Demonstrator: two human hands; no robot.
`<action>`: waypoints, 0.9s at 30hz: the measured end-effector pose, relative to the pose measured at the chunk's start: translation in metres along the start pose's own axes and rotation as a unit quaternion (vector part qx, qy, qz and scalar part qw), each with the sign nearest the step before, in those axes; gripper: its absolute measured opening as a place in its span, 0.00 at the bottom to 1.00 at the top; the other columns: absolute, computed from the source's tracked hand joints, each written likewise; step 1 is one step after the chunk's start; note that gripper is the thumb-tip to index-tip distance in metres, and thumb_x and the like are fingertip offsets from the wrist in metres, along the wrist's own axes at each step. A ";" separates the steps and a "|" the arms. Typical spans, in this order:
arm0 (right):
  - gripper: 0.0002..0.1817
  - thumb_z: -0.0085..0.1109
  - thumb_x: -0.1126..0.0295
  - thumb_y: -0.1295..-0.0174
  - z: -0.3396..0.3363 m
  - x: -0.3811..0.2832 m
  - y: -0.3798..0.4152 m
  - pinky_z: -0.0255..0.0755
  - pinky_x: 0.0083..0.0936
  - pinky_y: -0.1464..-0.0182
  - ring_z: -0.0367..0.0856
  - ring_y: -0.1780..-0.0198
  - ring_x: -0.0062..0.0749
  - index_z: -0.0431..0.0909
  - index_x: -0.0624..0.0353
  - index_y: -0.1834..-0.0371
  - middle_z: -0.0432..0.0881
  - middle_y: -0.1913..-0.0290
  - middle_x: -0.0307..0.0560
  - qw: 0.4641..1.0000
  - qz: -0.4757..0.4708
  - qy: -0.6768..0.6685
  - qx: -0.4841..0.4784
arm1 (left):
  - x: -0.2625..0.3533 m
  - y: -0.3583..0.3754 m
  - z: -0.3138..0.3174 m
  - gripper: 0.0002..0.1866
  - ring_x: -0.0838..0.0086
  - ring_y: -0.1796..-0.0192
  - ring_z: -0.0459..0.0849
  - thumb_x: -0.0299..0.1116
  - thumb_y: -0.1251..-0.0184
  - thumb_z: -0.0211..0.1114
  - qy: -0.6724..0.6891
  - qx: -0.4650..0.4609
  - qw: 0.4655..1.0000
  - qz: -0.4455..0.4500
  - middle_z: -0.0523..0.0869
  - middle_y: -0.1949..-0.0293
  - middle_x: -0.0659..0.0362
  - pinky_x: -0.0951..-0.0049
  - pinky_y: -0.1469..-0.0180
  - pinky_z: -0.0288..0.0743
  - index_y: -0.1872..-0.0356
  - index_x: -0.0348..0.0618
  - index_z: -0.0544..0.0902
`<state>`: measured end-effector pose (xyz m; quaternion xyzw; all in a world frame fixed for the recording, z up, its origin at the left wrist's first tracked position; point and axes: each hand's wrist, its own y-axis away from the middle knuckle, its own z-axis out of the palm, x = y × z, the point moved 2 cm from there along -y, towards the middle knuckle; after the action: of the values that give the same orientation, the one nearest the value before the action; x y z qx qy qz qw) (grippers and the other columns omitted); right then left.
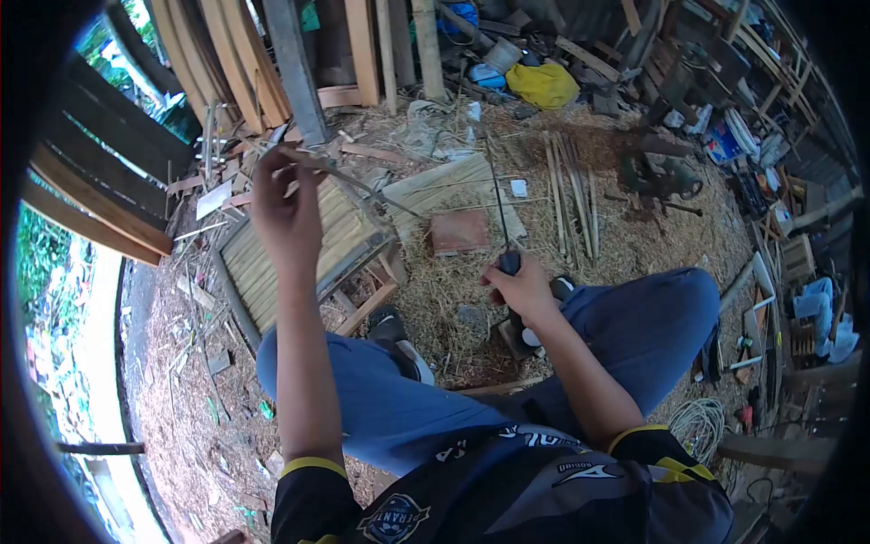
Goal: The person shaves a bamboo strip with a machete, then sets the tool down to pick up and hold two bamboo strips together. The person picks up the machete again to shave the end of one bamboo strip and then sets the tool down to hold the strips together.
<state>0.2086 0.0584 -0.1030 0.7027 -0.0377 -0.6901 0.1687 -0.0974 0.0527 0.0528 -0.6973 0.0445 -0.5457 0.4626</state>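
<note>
My left hand [285, 204] is raised at the left with its fingers closed on a thin bamboo strip [367, 189]. The strip slants down to the right, toward the middle of the floor. In my right hand [527, 288] is a knife with a dark handle and a long, narrow-looking blade [497, 186] pointing away from me. Beneath my left hand stands a low bench [313, 240] topped with bamboo slats. A reddish flat block [459, 233] lies on the floor between my hands, beside a pale woven-looking mat [444, 186].
Several bamboo sticks [569, 195] lie right of the knife, near a rusty metal machine part [662, 177]. Shavings cover the floor. Planks [240, 63] lean at the back left, and a yellow cloth [542, 83] lies at the back. Coiled cord [698, 428] sits at the right.
</note>
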 end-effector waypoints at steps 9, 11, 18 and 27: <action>0.10 0.68 0.67 0.31 0.042 -0.018 -0.009 0.81 0.25 0.66 0.88 0.66 0.27 0.78 0.63 0.62 0.88 0.64 0.46 0.997 0.018 -0.052 -0.049 | -0.004 0.008 -0.091 0.07 0.69 0.51 0.87 0.26 0.21 0.58 0.085 0.163 0.977 -0.107 0.82 0.54 0.54 0.58 0.44 0.89 0.49 0.36 0.73; 0.10 0.68 0.67 0.31 0.042 -0.021 -0.013 0.83 0.26 0.62 0.90 0.60 0.29 0.78 0.63 0.61 0.89 0.61 0.47 0.995 -0.017 -0.095 -0.006 | -0.013 0.016 -0.104 0.07 0.68 0.51 0.88 0.27 0.21 0.59 0.104 0.191 0.964 -0.153 0.82 0.54 0.53 0.59 0.43 0.89 0.49 0.36 0.73; 0.08 0.67 0.73 0.31 0.018 -0.034 -0.025 0.88 0.33 0.55 0.90 0.57 0.36 0.75 0.61 0.63 0.88 0.59 0.51 0.963 -0.041 -0.259 0.068 | -0.039 0.044 -0.121 0.09 0.64 0.50 0.88 0.25 0.24 0.62 0.202 0.202 0.929 -0.234 0.82 0.52 0.53 0.58 0.42 0.88 0.48 0.37 0.74; 0.09 0.67 0.75 0.32 -0.008 -0.034 -0.024 0.89 0.34 0.52 0.89 0.56 0.39 0.74 0.64 0.62 0.85 0.59 0.51 0.957 -0.058 -0.266 0.105 | -0.063 0.068 -0.114 0.09 0.61 0.51 0.87 0.24 0.28 0.66 0.257 0.210 0.894 -0.300 0.83 0.53 0.54 0.56 0.39 0.86 0.51 0.39 0.76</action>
<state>0.2106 0.0923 -0.0775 0.5087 -0.1124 -0.8527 0.0373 -0.1842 -0.0185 -0.0425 -0.3995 -0.1650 -0.8152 0.3854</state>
